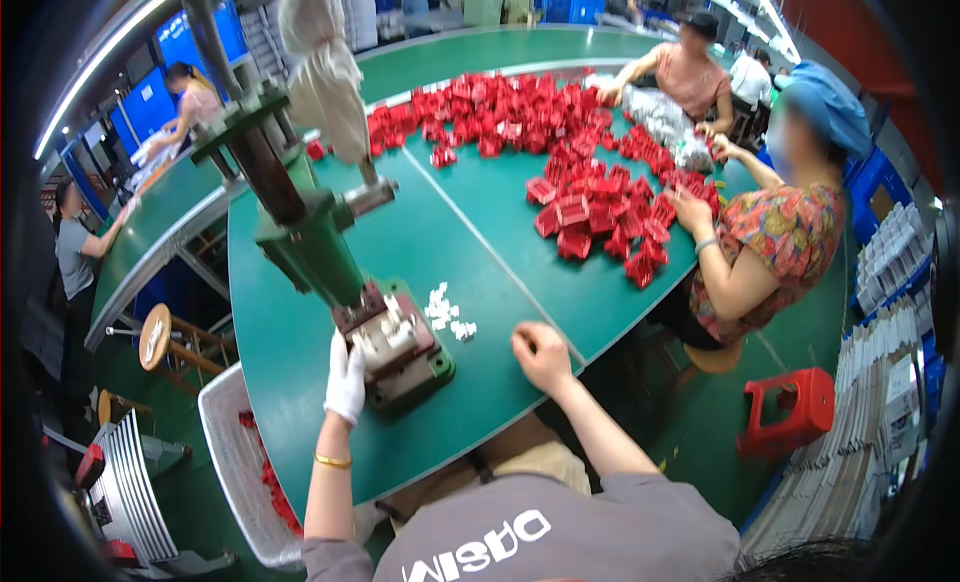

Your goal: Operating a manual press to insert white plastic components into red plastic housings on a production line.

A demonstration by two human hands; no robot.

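Observation:
A green hand press (315,242) stands on the green table, with a white part (393,334) sitting in the fixture (415,347) at its base. My left hand (347,380), in a white glove, rests against the left side of that fixture, fingers stretched along it. Bare and curled, my right hand (543,357) is above the table near its front edge, to the right of the press. What its fingers hold, if anything, is hidden. Between the press and my right hand lies a small scatter of white pieces (445,310).
Red plastic parts (590,207) are heaped across the far and right table. A white bin (235,462) with red parts stands below the left edge. A co-worker in a flowered top (775,247) sits at right, near a red stool (790,412). A wrapped lever (325,82) rises above the press.

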